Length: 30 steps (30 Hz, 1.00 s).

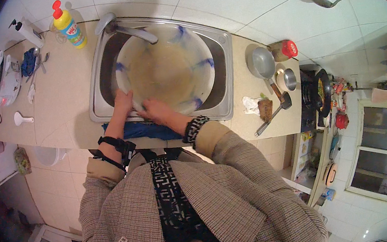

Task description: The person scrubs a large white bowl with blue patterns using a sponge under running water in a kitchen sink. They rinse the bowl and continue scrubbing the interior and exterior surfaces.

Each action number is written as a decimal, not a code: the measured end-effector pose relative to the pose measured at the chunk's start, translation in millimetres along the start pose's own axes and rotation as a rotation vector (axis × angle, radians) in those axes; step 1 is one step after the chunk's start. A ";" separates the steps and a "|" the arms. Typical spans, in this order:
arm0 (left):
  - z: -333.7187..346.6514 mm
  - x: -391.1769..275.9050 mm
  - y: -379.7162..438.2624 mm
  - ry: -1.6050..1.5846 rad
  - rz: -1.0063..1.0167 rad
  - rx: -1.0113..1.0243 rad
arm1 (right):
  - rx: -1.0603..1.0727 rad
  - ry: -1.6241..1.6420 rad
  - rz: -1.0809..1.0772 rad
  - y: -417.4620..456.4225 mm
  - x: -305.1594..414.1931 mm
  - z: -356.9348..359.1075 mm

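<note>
A wide white basin with blue markings sits in the stainless steel sink, holding cloudy brownish water. My left hand grips the basin's near left rim. Just right of it, my right hand is at the near edge of the basin, blurred, with its fingertips bent toward the rim. Something small and dark shows by those fingertips, too unclear to name. Above the basin's far side reaches the metal faucet. Under my forearms a dark blue cloth lies along the counter's front edge.
Left on the counter stand a yellow detergent bottle and a pump bottle; a white spoon lies nearer. Rightward are a metal saucepan, a red-lidded jar, a brown scrubber and a wok on the stove.
</note>
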State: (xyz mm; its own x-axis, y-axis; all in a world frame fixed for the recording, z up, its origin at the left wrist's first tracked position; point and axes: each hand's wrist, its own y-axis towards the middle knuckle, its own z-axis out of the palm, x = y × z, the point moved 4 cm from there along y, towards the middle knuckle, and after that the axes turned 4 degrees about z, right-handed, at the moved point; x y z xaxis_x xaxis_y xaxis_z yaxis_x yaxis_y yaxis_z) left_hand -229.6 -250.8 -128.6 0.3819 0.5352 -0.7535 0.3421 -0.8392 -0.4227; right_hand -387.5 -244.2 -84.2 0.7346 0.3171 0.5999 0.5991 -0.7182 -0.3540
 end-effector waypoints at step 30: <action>13.5 0.3 -22.8 0.098 0.141 -0.109 | -0.044 0.001 -0.068 -21.3 1.1 -10.7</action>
State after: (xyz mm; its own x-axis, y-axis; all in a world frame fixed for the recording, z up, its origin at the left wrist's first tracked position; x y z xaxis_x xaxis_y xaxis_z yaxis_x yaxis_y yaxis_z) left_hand -248.8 -232.8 -126.0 0.5126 0.4243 -0.7465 0.3684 -0.8940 -0.2551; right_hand -402.9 -235.2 -68.3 0.6924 0.3655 0.6221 0.6330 -0.7216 -0.2805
